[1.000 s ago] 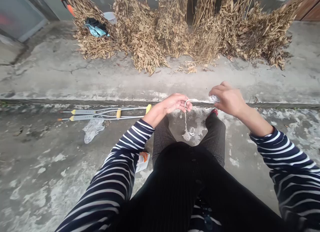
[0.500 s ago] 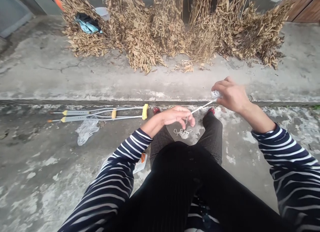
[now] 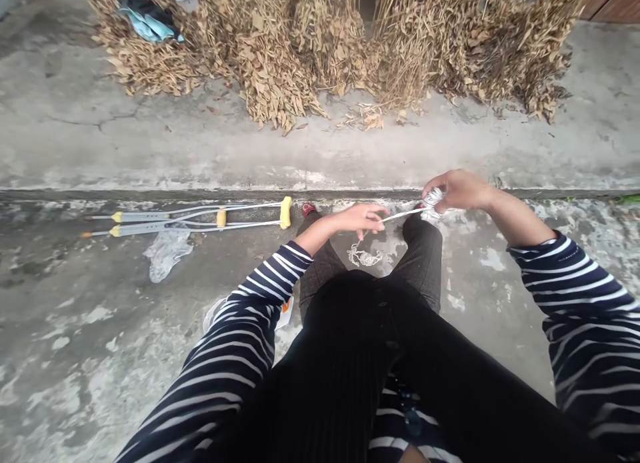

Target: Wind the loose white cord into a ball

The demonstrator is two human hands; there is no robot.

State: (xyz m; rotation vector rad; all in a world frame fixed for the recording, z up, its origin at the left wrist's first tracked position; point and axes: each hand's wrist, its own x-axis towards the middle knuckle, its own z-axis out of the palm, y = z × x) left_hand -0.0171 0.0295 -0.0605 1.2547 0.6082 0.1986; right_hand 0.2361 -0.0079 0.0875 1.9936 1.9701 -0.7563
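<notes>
My right hand (image 3: 459,188) grips a wound bundle of white string (image 3: 433,200) between thumb and fingers, out past my right foot. A strand runs from that bundle, nearly straight, across to my left hand (image 3: 359,220), whose fingers are closed on it in front of my legs. Below the left hand, a loose tangle of string (image 3: 366,256) lies on the ground between my feet, and a thin end leads up from it toward the fingers.
A pair of crutches (image 3: 200,216) lies left of my feet beside a clear plastic bag (image 3: 167,252). Ahead, a concrete step (image 3: 200,153) carries bundles of dried plants (image 3: 280,63) with a blue and black cloth (image 3: 150,20) on them. A white item with orange print (image 3: 285,313) is half behind my left arm.
My right hand has turned and dropped slightly, showing more of the string bundle. My left hand has risen a little, and the strand between them is nearer level. The view has tilted down.
</notes>
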